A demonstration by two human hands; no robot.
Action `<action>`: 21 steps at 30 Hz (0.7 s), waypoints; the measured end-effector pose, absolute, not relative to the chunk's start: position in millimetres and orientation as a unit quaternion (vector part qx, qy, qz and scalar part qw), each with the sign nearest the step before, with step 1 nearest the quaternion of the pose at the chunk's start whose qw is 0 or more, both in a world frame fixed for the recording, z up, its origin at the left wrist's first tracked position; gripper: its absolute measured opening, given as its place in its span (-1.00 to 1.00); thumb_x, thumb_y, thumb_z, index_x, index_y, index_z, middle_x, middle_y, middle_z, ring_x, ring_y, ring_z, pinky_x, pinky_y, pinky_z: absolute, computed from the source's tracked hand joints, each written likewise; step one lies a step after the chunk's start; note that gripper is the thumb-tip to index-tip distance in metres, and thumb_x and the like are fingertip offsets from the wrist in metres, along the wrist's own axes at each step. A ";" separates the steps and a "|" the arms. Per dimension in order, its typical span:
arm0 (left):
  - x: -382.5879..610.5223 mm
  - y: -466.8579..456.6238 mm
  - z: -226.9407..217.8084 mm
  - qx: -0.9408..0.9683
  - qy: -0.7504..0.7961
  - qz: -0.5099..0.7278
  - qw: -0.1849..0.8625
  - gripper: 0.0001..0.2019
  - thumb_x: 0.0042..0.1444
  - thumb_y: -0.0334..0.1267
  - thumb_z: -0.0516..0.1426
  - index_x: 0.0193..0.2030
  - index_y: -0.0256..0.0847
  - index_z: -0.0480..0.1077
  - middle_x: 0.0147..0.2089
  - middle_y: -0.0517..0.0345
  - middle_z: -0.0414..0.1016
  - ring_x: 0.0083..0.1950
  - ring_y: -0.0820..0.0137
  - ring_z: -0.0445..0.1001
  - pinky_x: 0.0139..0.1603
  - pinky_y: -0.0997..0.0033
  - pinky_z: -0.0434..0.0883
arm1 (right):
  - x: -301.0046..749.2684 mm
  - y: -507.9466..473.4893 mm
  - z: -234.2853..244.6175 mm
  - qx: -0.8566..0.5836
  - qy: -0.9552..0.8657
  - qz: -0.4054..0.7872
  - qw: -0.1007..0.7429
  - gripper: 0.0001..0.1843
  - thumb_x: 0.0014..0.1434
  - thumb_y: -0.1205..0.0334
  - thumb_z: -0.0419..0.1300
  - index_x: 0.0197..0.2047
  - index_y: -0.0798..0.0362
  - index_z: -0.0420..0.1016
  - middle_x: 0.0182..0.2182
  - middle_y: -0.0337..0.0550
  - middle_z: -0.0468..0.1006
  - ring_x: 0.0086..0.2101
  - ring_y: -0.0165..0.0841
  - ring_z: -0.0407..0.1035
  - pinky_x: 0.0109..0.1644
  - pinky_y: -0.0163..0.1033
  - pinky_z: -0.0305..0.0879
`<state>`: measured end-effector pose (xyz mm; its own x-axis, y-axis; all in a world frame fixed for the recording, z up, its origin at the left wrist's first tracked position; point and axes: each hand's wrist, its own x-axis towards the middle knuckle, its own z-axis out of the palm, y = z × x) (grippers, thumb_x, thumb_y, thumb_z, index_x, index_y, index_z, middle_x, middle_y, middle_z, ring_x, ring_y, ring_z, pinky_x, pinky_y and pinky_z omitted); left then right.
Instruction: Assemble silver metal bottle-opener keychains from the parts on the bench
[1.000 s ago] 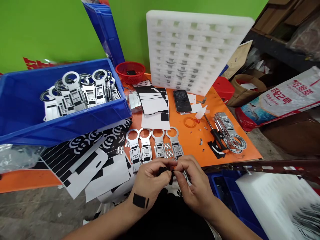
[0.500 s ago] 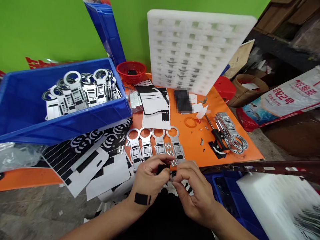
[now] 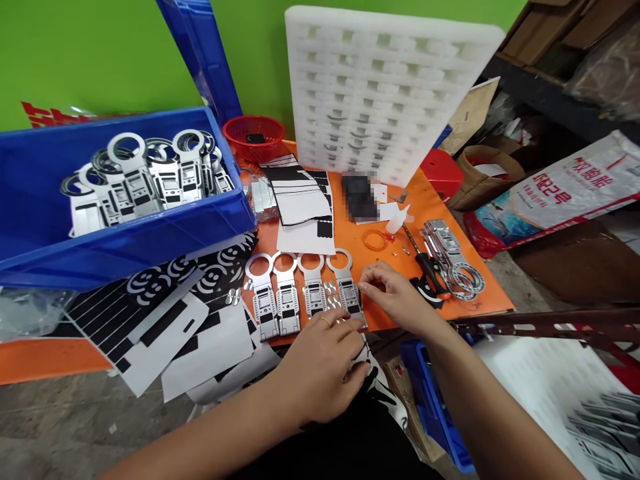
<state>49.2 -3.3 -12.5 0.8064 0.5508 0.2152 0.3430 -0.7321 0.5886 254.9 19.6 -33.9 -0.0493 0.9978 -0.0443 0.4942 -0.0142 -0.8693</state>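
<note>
Four silver metal plates (image 3: 300,293) with ring ends lie side by side on the orange table (image 3: 390,257). My left hand (image 3: 325,373) is palm down, its fingers stretched flat over the lower end of the rightmost plate (image 3: 346,288). My right hand (image 3: 397,297) lies just right of that plate, fingers extended with the tips touching its right edge. I see nothing held in either hand.
A blue bin (image 3: 125,233) of similar plates stands at the left, over black-and-white sticker sheets (image 3: 165,320). A white foam tray (image 3: 385,93) leans at the back beside a red basket (image 3: 253,137). A phone (image 3: 360,197), screwdriver (image 3: 425,263) and stacked plates (image 3: 450,257) lie to the right.
My hands have parted from their pinch in front of me. The left moved forward onto the rightmost plate's lower end, the right reached out to the plate's right edge.
</note>
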 end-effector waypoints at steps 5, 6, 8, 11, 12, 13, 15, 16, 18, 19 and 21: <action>55.4 -0.3 -14.4 0.938 0.250 0.117 0.208 -0.85 0.22 -0.25 0.10 -0.20 -0.27 0.45 0.14 -0.03 0.49 0.15 0.03 0.38 0.12 -0.06 0.40 | 253.0 20.8 -33.9 -0.609 -0.617 0.375 0.329 -0.81 0.19 0.21 0.12 -0.46 0.01 0.37 -0.37 -0.18 0.37 -0.26 -0.29 0.31 -0.11 -0.15 0.27; 56.0 0.0 -14.6 0.941 0.248 0.111 0.203 -0.84 0.23 -0.25 0.09 -0.19 -0.28 0.45 0.15 -0.04 0.48 0.14 0.03 0.37 0.11 -0.06 0.40 | 253.3 20.6 -33.8 -0.610 -0.614 0.376 0.331 -0.81 0.19 0.22 0.12 -0.46 0.01 0.37 -0.36 -0.18 0.37 -0.26 -0.29 0.31 -0.10 -0.15 0.27; 56.6 0.4 -15.1 0.944 0.244 0.103 0.197 -0.82 0.24 -0.25 0.08 -0.17 -0.29 0.46 0.15 -0.04 0.47 0.13 0.04 0.38 0.10 -0.05 0.40 | 254.0 20.9 -34.4 -0.612 -0.611 0.376 0.333 -0.81 0.19 0.23 0.12 -0.47 0.01 0.37 -0.36 -0.18 0.37 -0.26 -0.29 0.31 -0.11 -0.14 0.27; 56.8 0.6 -15.9 0.944 0.244 0.099 0.196 -0.82 0.25 -0.24 0.08 -0.17 -0.29 0.46 0.16 -0.03 0.46 0.13 0.04 0.37 0.09 -0.04 0.39 | 254.4 22.6 -36.5 -0.614 -0.609 0.377 0.332 -0.81 0.18 0.24 0.12 -0.48 0.01 0.36 -0.37 -0.19 0.36 -0.27 -0.29 0.31 -0.11 -0.14 0.26; 56.7 0.5 -16.0 0.944 0.245 0.099 0.196 -0.82 0.25 -0.24 0.08 -0.17 -0.28 0.46 0.17 -0.03 0.46 0.14 0.04 0.37 0.09 -0.04 0.39 | 254.3 23.2 -37.1 -0.614 -0.609 0.377 0.331 -0.81 0.18 0.24 0.12 -0.48 0.01 0.36 -0.37 -0.19 0.36 -0.27 -0.29 0.30 -0.11 -0.14 0.26; 56.6 0.4 -16.1 0.944 0.245 0.099 0.197 -0.82 0.25 -0.24 0.08 -0.17 -0.28 0.46 0.17 -0.02 0.46 0.14 0.05 0.36 0.09 -0.04 0.39 | 254.1 23.6 -37.4 -0.615 -0.608 0.377 0.331 -0.82 0.17 0.25 0.13 -0.48 0.01 0.36 -0.36 -0.19 0.36 -0.28 -0.30 0.30 -0.11 -0.14 0.26; 56.6 0.1 -16.2 0.943 0.247 0.099 0.198 -0.82 0.25 -0.24 0.08 -0.18 -0.28 0.46 0.16 -0.02 0.46 0.13 0.05 0.36 0.10 -0.03 0.38 | 253.4 24.0 -37.5 -0.618 -0.608 0.378 0.326 -0.82 0.17 0.26 0.13 -0.48 0.02 0.36 -0.36 -0.19 0.36 -0.28 -0.30 0.30 -0.12 -0.14 0.26; 56.6 -0.1 -16.3 0.943 0.248 0.099 0.199 -0.82 0.25 -0.23 0.08 -0.18 -0.28 0.46 0.15 -0.02 0.47 0.13 0.06 0.36 0.10 -0.03 0.38 | 253.0 24.0 -37.3 -0.620 -0.607 0.378 0.323 -0.82 0.17 0.27 0.13 -0.48 0.02 0.37 -0.36 -0.19 0.36 -0.28 -0.30 0.30 -0.12 -0.14 0.26; 56.7 0.0 -16.4 0.942 0.250 0.100 0.199 -0.82 0.25 -0.23 0.08 -0.19 -0.28 0.46 0.14 -0.01 0.47 0.13 0.06 0.36 0.10 -0.03 0.38 | 252.0 23.8 -36.9 -0.622 -0.607 0.377 0.322 -0.83 0.16 0.28 0.13 -0.47 0.02 0.37 -0.35 -0.19 0.35 -0.28 -0.30 0.30 -0.12 -0.14 0.26; 56.8 0.2 -16.4 0.942 0.251 0.101 0.198 -0.82 0.25 -0.24 0.08 -0.19 -0.28 0.46 0.14 -0.01 0.47 0.13 0.06 0.36 0.10 -0.03 0.38 | 251.5 23.7 -36.8 -0.623 -0.606 0.375 0.322 -0.83 0.16 0.29 0.13 -0.47 0.02 0.37 -0.35 -0.18 0.35 -0.28 -0.30 0.30 -0.12 -0.14 0.26; 57.1 0.8 -16.2 0.942 0.253 0.100 0.196 -0.83 0.24 -0.24 0.08 -0.18 -0.27 0.46 0.14 -0.01 0.47 0.12 0.06 0.35 0.09 -0.03 0.39 | 250.4 23.5 -37.2 -0.626 -0.604 0.371 0.324 -0.83 0.16 0.30 0.13 -0.48 0.02 0.37 -0.34 -0.18 0.35 -0.27 -0.30 0.30 -0.11 -0.13 0.25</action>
<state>57.1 0.8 -16.2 0.8523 0.5152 0.0905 0.4366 -0.7960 0.4192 250.4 23.5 -37.2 -0.0052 0.9973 -0.0727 0.5166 -0.0595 -0.8542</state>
